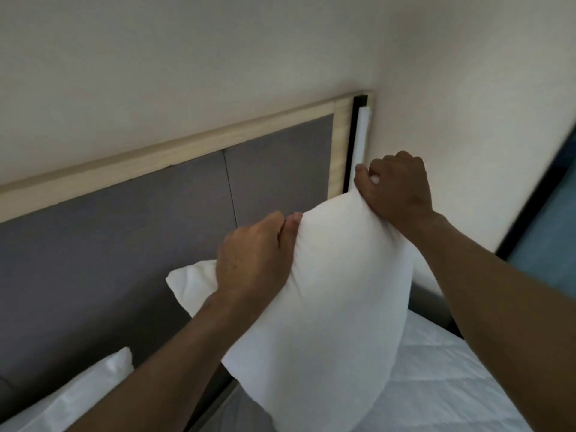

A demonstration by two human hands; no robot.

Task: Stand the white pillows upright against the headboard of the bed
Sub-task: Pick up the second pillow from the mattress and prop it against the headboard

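A plump white pillow (336,307) is held up above the bed, in front of the right end of the grey padded headboard (124,238). My left hand (252,260) grips its top edge near the left corner. My right hand (396,188) pinches the top right corner, higher up, so the pillow hangs tilted. Its bottom end reaches down to the mattress; I cannot tell whether it touches. A second white pillow (71,397) lies at the bottom left against the headboard, partly hidden by my left forearm.
The headboard has a light wooden frame (174,154) set on a cream wall (218,57). A white quilted mattress (452,381) fills the bottom right. A side wall meets the headboard's right end, with a dark skirting strip (536,213) and blue floor beyond.
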